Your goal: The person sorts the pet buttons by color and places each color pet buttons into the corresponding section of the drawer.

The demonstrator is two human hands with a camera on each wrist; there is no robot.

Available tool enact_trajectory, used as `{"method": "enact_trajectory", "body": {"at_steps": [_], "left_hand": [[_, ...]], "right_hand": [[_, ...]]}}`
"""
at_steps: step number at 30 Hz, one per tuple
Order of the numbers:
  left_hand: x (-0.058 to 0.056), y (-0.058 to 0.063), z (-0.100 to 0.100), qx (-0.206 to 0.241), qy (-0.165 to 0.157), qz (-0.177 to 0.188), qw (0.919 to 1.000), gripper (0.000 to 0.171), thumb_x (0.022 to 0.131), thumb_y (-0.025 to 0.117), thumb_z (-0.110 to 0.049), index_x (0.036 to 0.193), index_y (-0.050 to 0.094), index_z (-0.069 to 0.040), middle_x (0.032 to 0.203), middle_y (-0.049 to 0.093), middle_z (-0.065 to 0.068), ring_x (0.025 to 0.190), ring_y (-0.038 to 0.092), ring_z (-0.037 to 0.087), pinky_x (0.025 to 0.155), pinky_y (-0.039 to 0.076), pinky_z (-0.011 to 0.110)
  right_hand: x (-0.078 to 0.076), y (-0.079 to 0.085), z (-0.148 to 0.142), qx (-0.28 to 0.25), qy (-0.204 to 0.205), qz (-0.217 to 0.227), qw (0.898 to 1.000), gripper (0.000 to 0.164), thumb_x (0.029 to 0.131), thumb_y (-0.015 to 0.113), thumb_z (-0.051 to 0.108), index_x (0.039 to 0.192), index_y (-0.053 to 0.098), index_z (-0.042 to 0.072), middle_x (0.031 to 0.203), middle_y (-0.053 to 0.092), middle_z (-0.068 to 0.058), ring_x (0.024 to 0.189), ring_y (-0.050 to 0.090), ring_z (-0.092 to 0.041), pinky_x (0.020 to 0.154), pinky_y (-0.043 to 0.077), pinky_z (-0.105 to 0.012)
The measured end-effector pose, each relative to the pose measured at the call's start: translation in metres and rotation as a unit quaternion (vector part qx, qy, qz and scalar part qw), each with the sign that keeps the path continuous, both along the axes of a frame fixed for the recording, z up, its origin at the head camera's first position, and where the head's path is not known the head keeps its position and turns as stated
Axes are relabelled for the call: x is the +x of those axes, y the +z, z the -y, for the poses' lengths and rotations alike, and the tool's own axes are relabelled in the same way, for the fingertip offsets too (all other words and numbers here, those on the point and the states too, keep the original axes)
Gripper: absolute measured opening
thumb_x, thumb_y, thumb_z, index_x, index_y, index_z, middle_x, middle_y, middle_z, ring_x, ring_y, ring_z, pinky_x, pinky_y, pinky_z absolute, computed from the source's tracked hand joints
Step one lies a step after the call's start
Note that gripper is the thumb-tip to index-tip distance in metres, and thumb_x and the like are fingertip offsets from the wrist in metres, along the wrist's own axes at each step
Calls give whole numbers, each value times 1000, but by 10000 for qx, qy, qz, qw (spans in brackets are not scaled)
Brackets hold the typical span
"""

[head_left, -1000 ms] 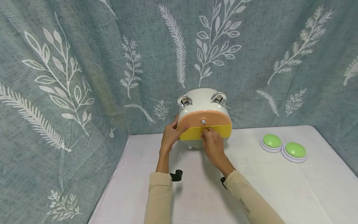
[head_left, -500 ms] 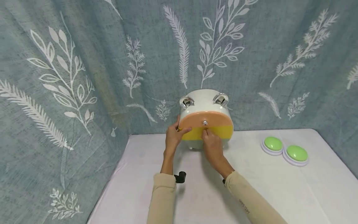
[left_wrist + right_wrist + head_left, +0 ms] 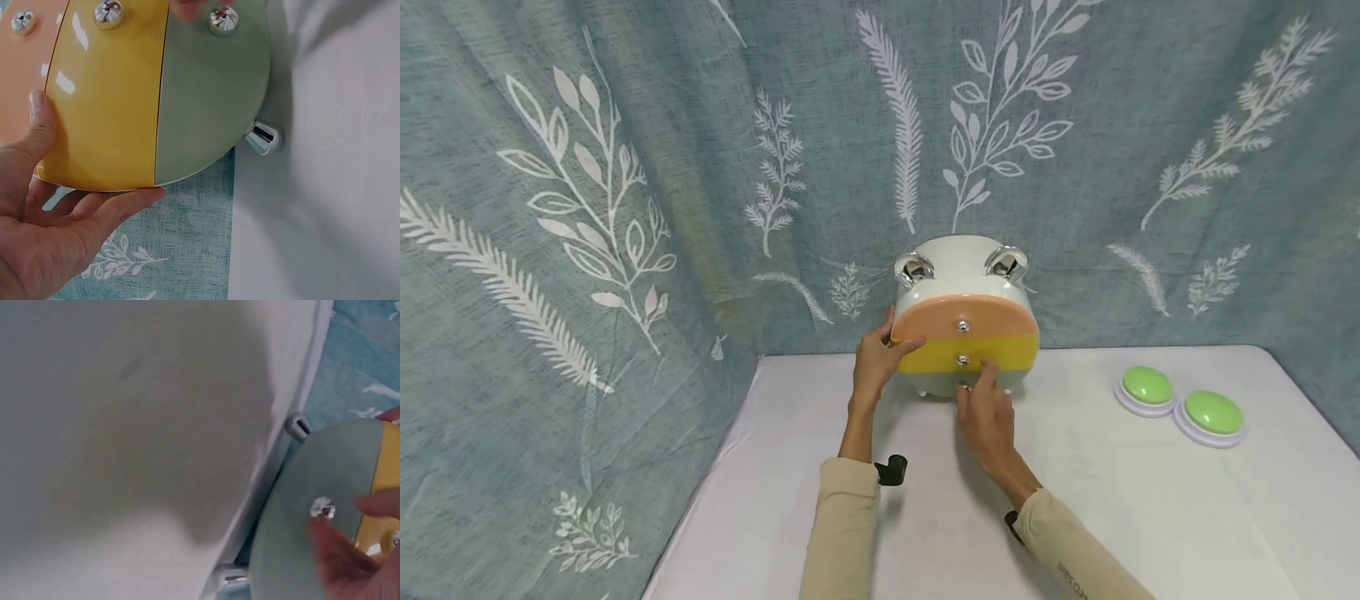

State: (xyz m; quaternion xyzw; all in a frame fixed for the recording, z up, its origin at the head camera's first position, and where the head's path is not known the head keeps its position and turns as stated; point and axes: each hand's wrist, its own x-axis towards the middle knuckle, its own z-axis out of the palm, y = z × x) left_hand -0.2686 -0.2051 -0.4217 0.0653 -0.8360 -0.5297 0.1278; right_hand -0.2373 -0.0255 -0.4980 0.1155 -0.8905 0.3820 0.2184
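A small rounded drawer cabinet [image 3: 958,254] stands on the table, white on top with two silver ears. Its front has an orange drawer [image 3: 932,318], a yellow drawer [image 3: 925,358] and a green drawer [image 3: 206,100], each with a silver knob. My left hand [image 3: 876,364] holds the cabinet's left side, thumb on the front and fingers behind the edge. My right hand [image 3: 988,421] is at the green drawer, its thumb and finger apart around the green drawer's knob [image 3: 322,507]. Motion blurs these fingers in the right wrist view. All three drawers look closed.
Two green dome buttons [image 3: 1147,385] on white bases sit side by side on the table's right. A white cloth covers the table [image 3: 925,517]. Behind and to the left hangs a blue-green curtain [image 3: 820,167] with white leaf prints.
My right hand has left the yellow drawer's knob and moved down to the green drawer, its fingers spreading. The yellow drawer seemed slightly out a second ago and is now flush. My left hand keeps its hold.
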Motion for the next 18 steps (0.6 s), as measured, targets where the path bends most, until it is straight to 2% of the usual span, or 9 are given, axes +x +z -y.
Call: {"method": "enact_trajectory", "body": {"at_steps": [4, 5, 7, 11, 12, 13, 18], "left_hand": [[0, 0, -2, -84, 24, 59, 9999, 84, 88, 85, -38, 158, 44, -20, 155, 54, 19, 144, 54, 38, 116, 49, 53], [0, 0, -2, -106, 52, 80, 9999, 84, 87, 85, -38, 158, 44, -20, 154, 54, 20, 144, 54, 38, 116, 48, 54], [1, 1, -3, -122, 100, 98, 9998, 84, 87, 86, -38, 158, 44, -21, 153, 54, 21, 145, 53, 38, 117, 48, 54], [1, 2, -3, -126, 138, 18, 9998, 84, 87, 86, -35, 158, 44, -19, 152, 54, 22, 144, 53, 39, 116, 48, 55], [1, 2, -4, -127, 144, -12, 9998, 84, 87, 87, -34, 158, 44, -18, 152, 54, 22, 144, 53, 39, 116, 48, 55], [1, 2, -4, -129, 143, -29, 9998, 84, 87, 87, -34, 158, 44, -17, 152, 55, 22, 144, 54, 40, 116, 49, 55], [0, 1, -5, -123, 182, 28, 9998, 85, 87, 87, -34, 158, 44, -17, 152, 55, 21, 144, 53, 40, 117, 47, 55]], "right_hand": [[-3, -3, 3, 333, -178, 188, 9991, 14, 94, 70, 5, 105, 66, -3, 83, 69, -18, 73, 70, -36, 58, 54, -49], [-4, -4, 4, 429, -171, 162, 9988, 13, 94, 71, 4, 105, 69, -2, 84, 70, -18, 73, 70, -36, 58, 55, -50], [-8, -5, 5, 523, -134, 77, 9985, 13, 93, 71, 2, 106, 72, -2, 80, 70, -16, 69, 67, -31, 57, 53, -47], [-13, -6, 6, 648, -42, -253, 9976, 4, 92, 69, -2, 95, 71, -4, 71, 66, -14, 60, 59, -25, 54, 49, -42], [-13, -6, 6, 655, -25, -295, 9974, 3, 91, 68, -3, 88, 68, -3, 68, 64, -13, 59, 58, -24, 53, 48, -42], [-13, -6, 5, 676, -12, -330, 9972, 9, 90, 67, -3, 82, 66, -2, 67, 63, -12, 58, 58, -24, 52, 48, -41], [-6, -7, 2, 840, 59, -439, 9955, 18, 88, 68, -2, 72, 61, 2, 61, 62, -11, 55, 59, -24, 50, 48, -40]]}}
